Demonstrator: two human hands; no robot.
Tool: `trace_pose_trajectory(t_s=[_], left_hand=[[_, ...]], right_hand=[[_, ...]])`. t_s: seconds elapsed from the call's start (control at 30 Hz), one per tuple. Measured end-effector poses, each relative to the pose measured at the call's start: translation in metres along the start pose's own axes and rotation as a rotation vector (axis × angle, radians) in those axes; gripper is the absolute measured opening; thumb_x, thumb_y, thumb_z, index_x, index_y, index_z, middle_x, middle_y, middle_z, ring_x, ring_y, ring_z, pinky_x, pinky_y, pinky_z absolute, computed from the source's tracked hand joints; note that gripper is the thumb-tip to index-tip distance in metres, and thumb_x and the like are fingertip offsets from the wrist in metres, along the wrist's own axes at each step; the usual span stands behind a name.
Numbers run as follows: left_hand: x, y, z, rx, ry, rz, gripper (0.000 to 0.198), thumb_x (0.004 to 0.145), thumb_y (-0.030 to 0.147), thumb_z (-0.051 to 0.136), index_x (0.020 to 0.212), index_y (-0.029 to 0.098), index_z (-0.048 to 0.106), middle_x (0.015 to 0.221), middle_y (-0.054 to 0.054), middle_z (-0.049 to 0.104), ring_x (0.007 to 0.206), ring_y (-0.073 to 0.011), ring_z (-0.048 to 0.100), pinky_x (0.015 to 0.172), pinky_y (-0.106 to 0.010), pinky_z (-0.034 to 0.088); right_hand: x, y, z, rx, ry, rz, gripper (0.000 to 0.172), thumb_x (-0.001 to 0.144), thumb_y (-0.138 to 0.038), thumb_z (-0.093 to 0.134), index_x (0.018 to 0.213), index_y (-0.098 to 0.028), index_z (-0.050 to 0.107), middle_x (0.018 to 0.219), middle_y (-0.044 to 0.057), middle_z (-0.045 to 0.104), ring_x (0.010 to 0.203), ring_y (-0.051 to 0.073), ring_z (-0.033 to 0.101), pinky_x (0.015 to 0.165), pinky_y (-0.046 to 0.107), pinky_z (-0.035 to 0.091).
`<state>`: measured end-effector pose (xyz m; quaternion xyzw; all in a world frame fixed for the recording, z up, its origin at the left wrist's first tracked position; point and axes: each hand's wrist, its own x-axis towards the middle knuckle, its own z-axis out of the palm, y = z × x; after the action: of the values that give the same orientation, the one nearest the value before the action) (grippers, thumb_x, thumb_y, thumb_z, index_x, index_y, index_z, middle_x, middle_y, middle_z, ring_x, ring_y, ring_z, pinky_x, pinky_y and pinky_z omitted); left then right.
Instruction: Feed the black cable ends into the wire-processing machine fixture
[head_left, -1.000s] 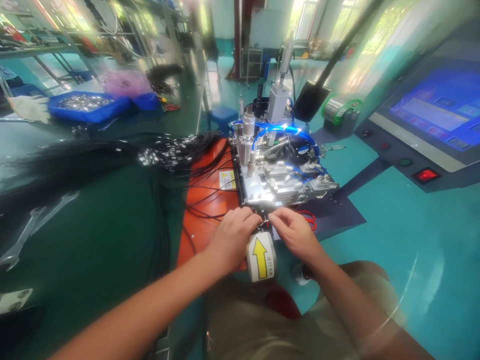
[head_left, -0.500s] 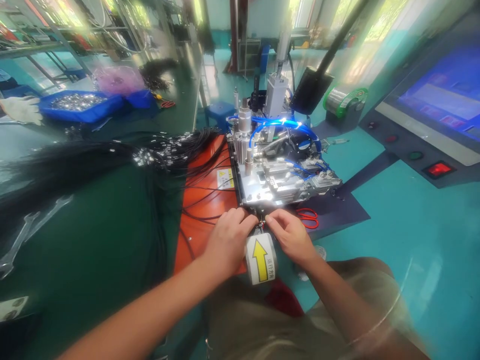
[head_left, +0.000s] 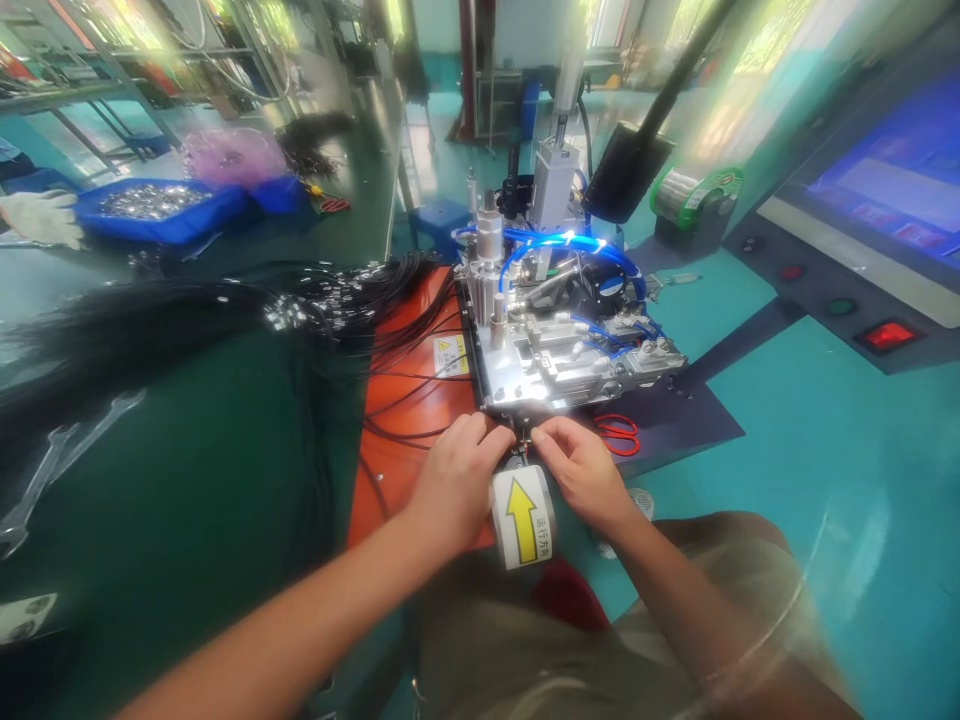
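At the front edge of the metal machine [head_left: 555, 365], my two hands work close together. My left hand [head_left: 465, 465] is closed in a pinch, and a black cable [head_left: 409, 436] from the orange plate [head_left: 409, 390] runs in under it. My right hand [head_left: 581, 468] pinches at a tiny part beside the left fingertips, too small to make out. Small metal pieces show between the fingertips. Just below them is a white rounded guard [head_left: 523, 518] with a yellow arrow. Red-handled scissors [head_left: 617, 434] lie right of my right hand.
Bundled black cables [head_left: 187, 310] with shiny ends spread over the green table at left. Two wrenches [head_left: 45, 475] lie nearer. Farther back are a blue tray [head_left: 161, 210] of metal parts and a gloved hand [head_left: 45, 218] of another person. A control screen [head_left: 885, 200] and solder spool [head_left: 694, 200] stand right.
Both hands stay pinched at almost the same spot by the machine's front edge. The view has shifted very slightly; nothing else visibly moves.
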<state>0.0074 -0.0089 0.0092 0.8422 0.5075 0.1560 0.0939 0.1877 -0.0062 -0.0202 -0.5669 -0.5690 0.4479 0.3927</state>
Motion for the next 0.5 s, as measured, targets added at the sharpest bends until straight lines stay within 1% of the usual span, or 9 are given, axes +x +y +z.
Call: trace_pose_trajectory(t_s=[0.5], left_hand=[[0.0008,0.0014,-0.0023,0.017,-0.041,-0.012,0.021,0.089,0.009,0.051,0.101,0.021,0.063,0.093,-0.005,0.056,0.085,-0.0203,0.05,0.073,-0.032,0.043]], right_hand=[[0.0005,0.003,0.0014,0.011,0.001,0.007,0.03,0.092,-0.045,0.054,0.079,-0.019,0.061,0.074,0.002,0.062,0.067,0.017,0.055,0.063,0.027,0.045]])
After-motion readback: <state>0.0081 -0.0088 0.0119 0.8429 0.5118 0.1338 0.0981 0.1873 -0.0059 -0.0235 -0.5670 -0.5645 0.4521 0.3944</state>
